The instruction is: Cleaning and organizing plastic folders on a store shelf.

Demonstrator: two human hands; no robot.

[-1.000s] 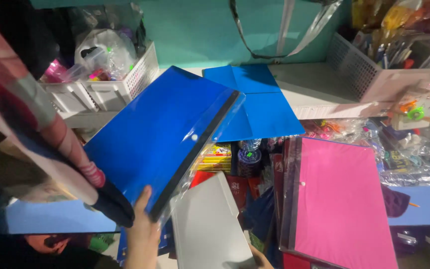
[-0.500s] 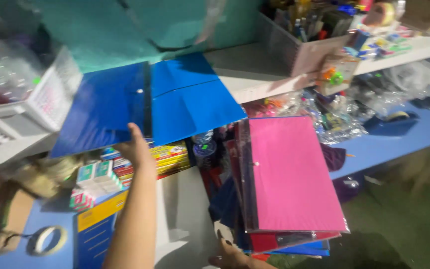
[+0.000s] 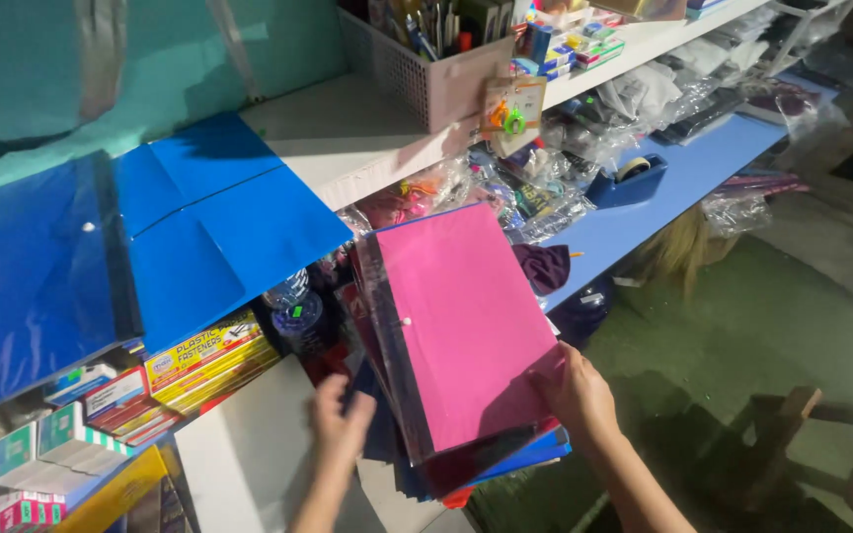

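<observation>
A stack of plastic envelope folders leans on a low white surface, with a pink folder [image 3: 456,316] on top and dark red and blue ones under it. My right hand [image 3: 577,397] grips the stack's lower right corner. My left hand [image 3: 340,422] rests at the stack's lower left edge, fingers curled against the dark folders there. A large blue folder [image 3: 32,276] lies on the white shelf at the left, apart from both hands.
Blue paper sheets [image 3: 219,227] drape over the white shelf [image 3: 348,138]. Boxes of fasteners [image 3: 199,360] sit below. A white basket of pens [image 3: 426,59], a blue tape dispenser [image 3: 629,178] and plastic-wrapped goods [image 3: 565,148] crowd the right. Green floor [image 3: 742,326] lies beyond.
My left hand has let go of the blue folder, which now lies on the left shelf, and dropped to the pink stack. The view has swung right and down.
</observation>
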